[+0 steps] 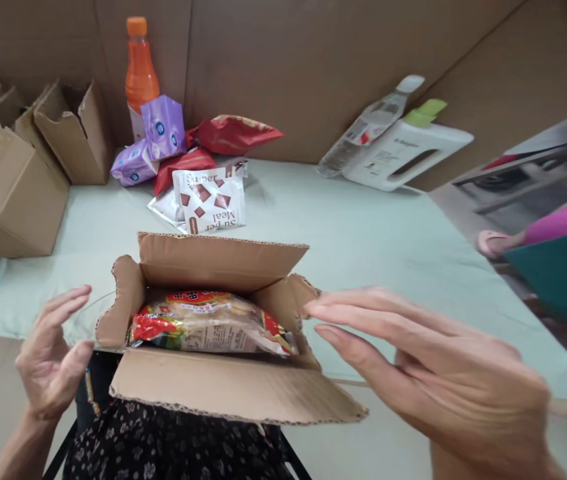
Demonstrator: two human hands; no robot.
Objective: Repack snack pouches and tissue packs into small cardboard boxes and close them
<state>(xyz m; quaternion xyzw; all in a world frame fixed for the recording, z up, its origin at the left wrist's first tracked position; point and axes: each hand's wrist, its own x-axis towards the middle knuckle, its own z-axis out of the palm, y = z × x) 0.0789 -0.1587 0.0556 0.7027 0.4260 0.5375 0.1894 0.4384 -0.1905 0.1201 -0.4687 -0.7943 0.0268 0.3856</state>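
An open cardboard box point(223, 390) sits at the table's near edge, its flaps folded outward. Inside lies a clear plastic food packet point(223, 320) with red and yellow printing; I cannot make out its contents. Beside the box's left flap, my left hand point(53, 360) is open and empty, fingers and thumb apart. At the right flap point(288, 297), my right hand point(428, 367) has its fingers stretched out and its thumb apart, holding nothing. Its fingertips are at the flap's edge; whether they touch it I cannot tell.
White sachets point(213, 199), red packets point(236, 135), purple packs point(163, 127) and an orange bottle point(142, 73) stand or lie behind the box. Several cardboard boxes point(18, 193) are at left. A clear bottle point(373, 123) and white jug point(388, 153) lean at the back right. Another person's foot point(494, 245) shows at right.
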